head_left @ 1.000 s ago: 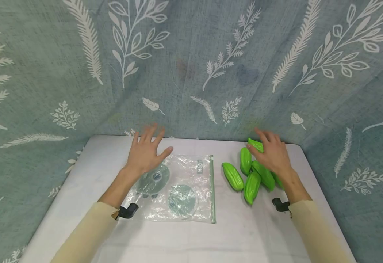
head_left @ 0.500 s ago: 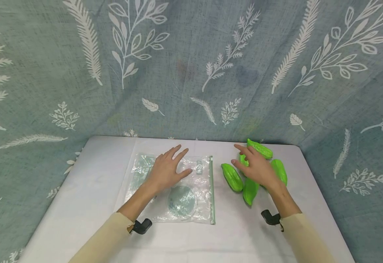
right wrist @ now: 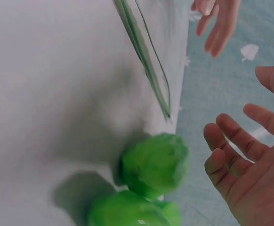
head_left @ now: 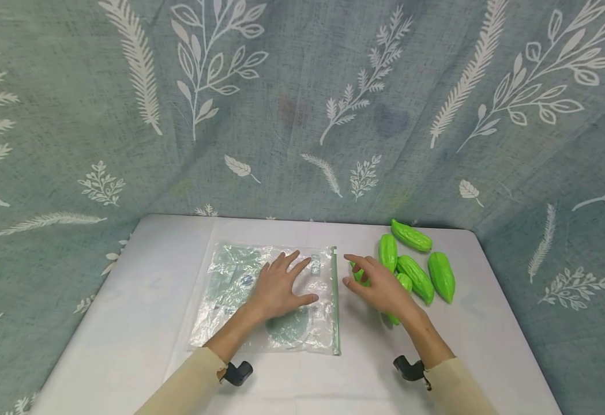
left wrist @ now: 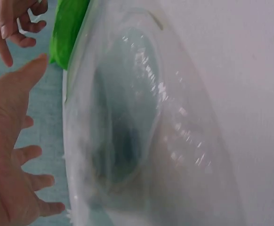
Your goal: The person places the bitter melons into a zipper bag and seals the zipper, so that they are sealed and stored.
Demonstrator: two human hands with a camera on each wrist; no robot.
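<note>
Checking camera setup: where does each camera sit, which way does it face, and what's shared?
Head: worn on the head, facing forward and down at the bag and vegetables; left hand, right hand and sleeves show.
Left wrist: on that wrist, facing the bag; left hand and part of right hand show.
Right wrist: on that wrist, facing vegetables and table; right hand and part of left hand show.
Wrist views share parts of bag, vegetables and both hands.

Passage over table left of bag; green gourds block right; curtain closes far edge.
</note>
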